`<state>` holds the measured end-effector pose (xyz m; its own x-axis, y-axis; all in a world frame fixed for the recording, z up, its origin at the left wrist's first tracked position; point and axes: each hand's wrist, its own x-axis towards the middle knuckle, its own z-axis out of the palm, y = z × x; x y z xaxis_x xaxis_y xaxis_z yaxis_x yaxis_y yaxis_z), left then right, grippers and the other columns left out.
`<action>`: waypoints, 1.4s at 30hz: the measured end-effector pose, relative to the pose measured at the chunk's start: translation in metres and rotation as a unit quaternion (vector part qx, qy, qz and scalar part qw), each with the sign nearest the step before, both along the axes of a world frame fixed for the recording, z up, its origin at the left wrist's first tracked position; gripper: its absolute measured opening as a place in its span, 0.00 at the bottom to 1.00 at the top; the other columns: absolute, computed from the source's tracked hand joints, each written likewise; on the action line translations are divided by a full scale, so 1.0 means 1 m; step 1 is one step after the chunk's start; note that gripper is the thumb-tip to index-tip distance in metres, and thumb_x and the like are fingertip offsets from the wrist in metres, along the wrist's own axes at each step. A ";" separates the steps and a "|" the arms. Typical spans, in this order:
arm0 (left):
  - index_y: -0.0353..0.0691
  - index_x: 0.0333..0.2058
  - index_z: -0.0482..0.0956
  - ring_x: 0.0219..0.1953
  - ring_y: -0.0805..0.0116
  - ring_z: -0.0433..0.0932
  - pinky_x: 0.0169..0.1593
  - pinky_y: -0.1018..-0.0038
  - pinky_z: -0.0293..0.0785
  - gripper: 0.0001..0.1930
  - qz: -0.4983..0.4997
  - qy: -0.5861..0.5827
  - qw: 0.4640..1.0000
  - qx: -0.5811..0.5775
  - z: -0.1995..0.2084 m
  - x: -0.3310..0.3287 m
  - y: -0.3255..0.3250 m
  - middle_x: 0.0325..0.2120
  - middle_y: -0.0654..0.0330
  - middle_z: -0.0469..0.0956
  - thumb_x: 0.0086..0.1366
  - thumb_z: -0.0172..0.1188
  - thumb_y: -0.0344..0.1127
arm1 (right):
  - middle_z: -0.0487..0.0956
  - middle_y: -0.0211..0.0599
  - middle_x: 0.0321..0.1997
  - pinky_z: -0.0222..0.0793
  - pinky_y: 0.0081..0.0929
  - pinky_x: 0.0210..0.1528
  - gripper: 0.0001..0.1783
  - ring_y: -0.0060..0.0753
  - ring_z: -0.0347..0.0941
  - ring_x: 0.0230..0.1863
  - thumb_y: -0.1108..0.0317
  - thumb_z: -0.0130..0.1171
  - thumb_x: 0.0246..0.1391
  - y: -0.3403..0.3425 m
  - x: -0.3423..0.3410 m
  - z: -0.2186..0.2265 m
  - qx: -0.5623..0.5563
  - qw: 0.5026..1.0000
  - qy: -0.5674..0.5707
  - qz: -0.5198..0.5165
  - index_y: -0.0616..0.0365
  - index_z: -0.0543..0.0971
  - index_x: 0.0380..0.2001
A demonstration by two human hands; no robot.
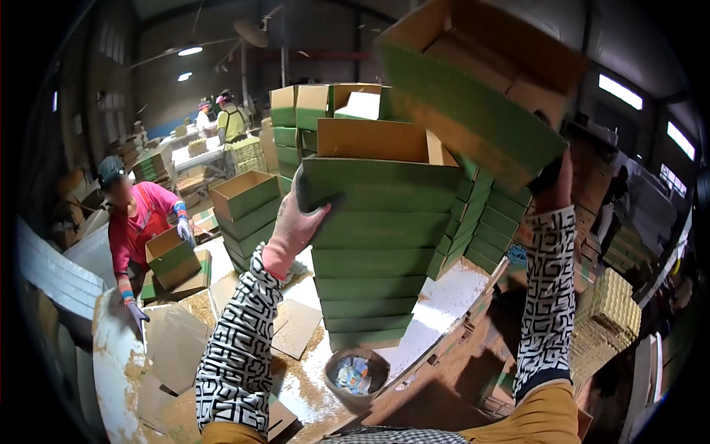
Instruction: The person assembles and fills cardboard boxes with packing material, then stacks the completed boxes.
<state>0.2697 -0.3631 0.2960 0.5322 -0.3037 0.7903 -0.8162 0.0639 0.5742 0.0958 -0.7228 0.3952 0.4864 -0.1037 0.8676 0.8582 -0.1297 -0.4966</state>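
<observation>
A tall stack of open green cardboard boxes (377, 244) rises from the white worktable in front of me, one box set in another. My left hand (292, 229), in a pale pink glove with grey on it, grips the left side of the stack near its top; the thumb lies across the front and the other fingers are mostly hidden. Up at the right, my right hand (549, 174) in a dark glove holds a separate open green cardboard box (473, 103), raised and tilted, with its brown inside showing.
More stacked green boxes (484, 226) stand behind. Below my stack, a round bowl (336, 377) holds small packets. Flat cardboard and sawdust lie on the white table (111, 340). At left a person in pink (144, 222) handles a box. Yellow egg trays (603, 318) are piled at right.
</observation>
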 end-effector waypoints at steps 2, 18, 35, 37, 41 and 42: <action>0.35 0.59 0.53 0.51 0.65 0.70 0.55 0.73 0.62 0.40 0.057 -0.014 0.998 0.016 -0.010 0.008 -0.003 0.47 0.51 0.71 0.49 0.63 0.26 | 0.74 0.38 0.46 0.68 0.27 0.48 0.19 0.32 0.71 0.45 0.61 0.43 0.60 -0.009 0.027 -0.022 0.117 0.939 0.132 0.295 0.61 0.70 0.49; 0.42 0.63 0.44 0.59 0.65 0.58 0.61 0.72 0.56 0.41 -0.192 0.182 0.950 -0.168 -0.062 0.067 0.005 0.59 0.55 0.57 0.54 0.56 0.21 | 0.69 0.34 0.53 0.60 0.24 0.55 0.23 0.27 0.65 0.51 0.61 0.41 0.62 0.052 0.122 -0.071 -0.144 0.988 0.004 -0.063 0.63 0.63 0.56; 0.37 0.47 0.74 0.46 0.64 0.72 0.50 0.69 0.68 0.24 -0.142 0.383 0.842 0.352 -0.390 0.044 -0.032 0.43 0.57 0.76 0.50 0.67 0.35 | 0.76 0.44 0.42 0.68 0.32 0.45 0.31 0.38 0.73 0.43 0.65 0.68 0.33 0.026 0.144 -0.069 0.003 0.977 0.024 -0.210 0.65 0.70 0.43; 0.38 0.48 0.73 0.48 0.63 0.71 0.52 0.70 0.66 0.24 -0.111 0.379 0.862 0.319 -0.387 0.026 -0.072 0.46 0.55 0.75 0.52 0.65 0.37 | 0.76 0.44 0.41 0.70 0.30 0.42 0.31 0.37 0.73 0.40 0.66 0.67 0.33 -0.017 0.172 -0.065 0.035 0.989 0.043 -0.137 0.66 0.70 0.43; 0.37 0.48 0.72 0.48 0.64 0.71 0.51 0.71 0.65 0.24 -0.107 0.411 0.885 0.193 -0.405 0.017 -0.153 0.46 0.55 0.74 0.52 0.63 0.38 | 0.77 0.48 0.39 0.71 0.30 0.40 0.30 0.40 0.74 0.38 0.68 0.66 0.35 -0.093 0.231 -0.060 0.076 0.984 0.004 -0.164 0.66 0.70 0.45; 0.37 0.47 0.73 0.47 0.65 0.71 0.50 0.72 0.66 0.24 -0.047 0.421 0.883 0.202 -0.412 0.019 -0.167 0.45 0.55 0.74 0.52 0.63 0.40 | 0.75 0.49 0.42 0.70 0.32 0.43 0.30 0.43 0.73 0.41 0.67 0.65 0.36 -0.111 0.236 -0.061 0.025 0.968 0.012 -0.251 0.65 0.70 0.45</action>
